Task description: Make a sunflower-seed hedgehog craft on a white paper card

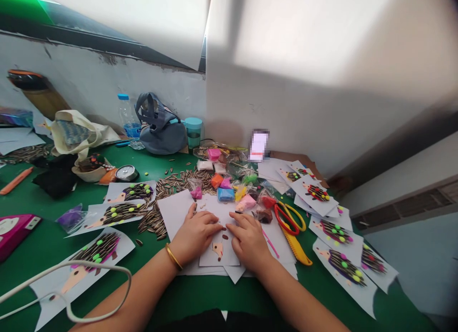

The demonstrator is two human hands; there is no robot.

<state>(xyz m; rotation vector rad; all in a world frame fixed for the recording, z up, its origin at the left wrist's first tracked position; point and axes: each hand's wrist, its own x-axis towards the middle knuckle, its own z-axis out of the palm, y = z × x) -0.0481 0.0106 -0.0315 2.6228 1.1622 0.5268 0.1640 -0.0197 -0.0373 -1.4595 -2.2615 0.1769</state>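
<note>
Between and just below the two sets of fingertips lies a small white card (205, 261), bearing a peach face cutout (216, 249); brown ovals (225, 236) sit above the face, in the gap between the hands. Left hand (200, 229): palm down, fingers outstretched, one digit splayed from the rest, clamped on nothing visible. Right hand (248, 234): palm down, forefingers reaching toward the left, thumb apart from them. Whether a small part lies under any fingertip cannot be told. A dark strip (238, 212) shows just beyond the right fingertips.

Step in hand, as judged: setting or pressing small parts onto the card; likely an early stage, since no seed rows show on its visible part, whereas the decorated cards (123, 213) left of the left fingers carry them.

Materials: striped seeds (152, 222) lie left of the left fingers; a blue clay packet (226, 194) and other packets (246, 203) lie beyond both hands; scissors (291, 229) and a yellow cutter (297, 250) lie right of the right fingers.

Next move, as judged, calls for light fingertip pressure, the card steadied, and the ovals left undisturbed.
</note>
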